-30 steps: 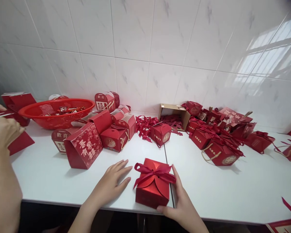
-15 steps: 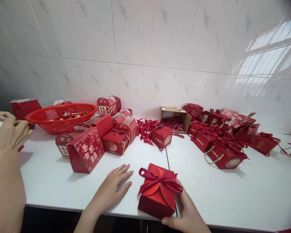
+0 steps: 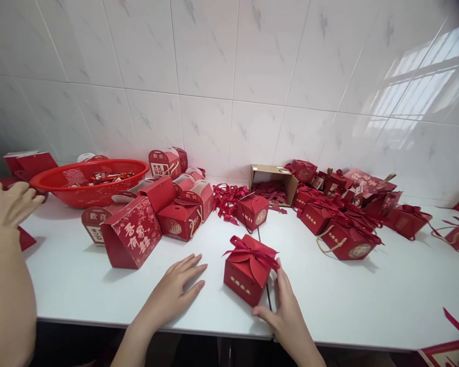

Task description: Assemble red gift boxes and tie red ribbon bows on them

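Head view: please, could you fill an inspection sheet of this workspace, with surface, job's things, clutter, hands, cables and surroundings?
Surface: white table, with a dark seam beside the bow box.
Job's things: red bow box, its ribbon tied in a bow on top.
Clutter: left boxes; right boxes, piled; loose ribbons; carton on its side with dark red pieces; red colander holding small items.
Hands: left hand palm down, fingers spread, apart from the bow box; right hand at the box's right side, firmness of grip unclear.
Cables: nothing seen.
Surroundings: tiled wall with a window-like reflection; another person's hand at far left.
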{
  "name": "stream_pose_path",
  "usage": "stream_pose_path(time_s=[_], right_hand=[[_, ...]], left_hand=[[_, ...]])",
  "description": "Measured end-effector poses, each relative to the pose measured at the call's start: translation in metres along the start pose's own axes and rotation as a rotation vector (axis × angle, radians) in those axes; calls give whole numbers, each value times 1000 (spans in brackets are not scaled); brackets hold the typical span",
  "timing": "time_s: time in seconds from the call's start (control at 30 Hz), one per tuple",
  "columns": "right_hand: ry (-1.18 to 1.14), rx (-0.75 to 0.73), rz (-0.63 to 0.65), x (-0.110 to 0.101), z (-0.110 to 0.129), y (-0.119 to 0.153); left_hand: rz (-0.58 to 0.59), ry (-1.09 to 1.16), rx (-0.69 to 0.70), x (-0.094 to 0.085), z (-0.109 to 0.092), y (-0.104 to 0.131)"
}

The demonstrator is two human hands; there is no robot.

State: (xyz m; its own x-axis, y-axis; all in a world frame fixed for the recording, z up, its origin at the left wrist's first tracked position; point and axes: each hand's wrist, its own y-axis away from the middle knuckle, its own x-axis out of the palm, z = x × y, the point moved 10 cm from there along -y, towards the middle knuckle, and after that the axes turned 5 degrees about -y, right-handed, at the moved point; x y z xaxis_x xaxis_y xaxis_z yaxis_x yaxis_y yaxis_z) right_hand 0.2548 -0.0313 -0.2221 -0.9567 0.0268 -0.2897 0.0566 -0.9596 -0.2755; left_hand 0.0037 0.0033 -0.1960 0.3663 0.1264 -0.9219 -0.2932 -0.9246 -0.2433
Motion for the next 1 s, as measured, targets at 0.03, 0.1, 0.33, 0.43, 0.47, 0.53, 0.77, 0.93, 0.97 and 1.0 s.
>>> stream_pose_path(time_s=[0.03, 0.1, 0.33, 0.43, 0.47, 0.53, 0.77, 0.93, 0.97, 1.0], right_hand=[[-5, 0, -3, -6, 0, -2], [12, 42, 39, -22, -3, -12], [694, 131, 238, -90, -37, -121], [807, 160, 80, -109, -58, -163], [839, 169, 14, -113, -63, -170], [890, 190, -100, -121, -71, -176], [979, 261, -201, -133, -87, -174], [1002, 276, -206, -135, -92, -176], [1000, 272, -205, -136, -92, -176], [995, 264, -201, -136, -92, -176]], left_hand=[[3, -3, -6, 0, 0, 0], [15, -10, -18, 0, 1, 0], [17, -21, -8, 0, 0, -2], [23, -21, -15, 1, 0, -3], [26, -20, -16, 1, 0, -3], [27, -18, -14, 2, 0, -2], [1, -11, 8, 0, -1, -1], [38, -21, -23, 4, 2, -1], [47, -24, -27, 5, 3, -1], [53, -25, -29, 6, 3, -1]])
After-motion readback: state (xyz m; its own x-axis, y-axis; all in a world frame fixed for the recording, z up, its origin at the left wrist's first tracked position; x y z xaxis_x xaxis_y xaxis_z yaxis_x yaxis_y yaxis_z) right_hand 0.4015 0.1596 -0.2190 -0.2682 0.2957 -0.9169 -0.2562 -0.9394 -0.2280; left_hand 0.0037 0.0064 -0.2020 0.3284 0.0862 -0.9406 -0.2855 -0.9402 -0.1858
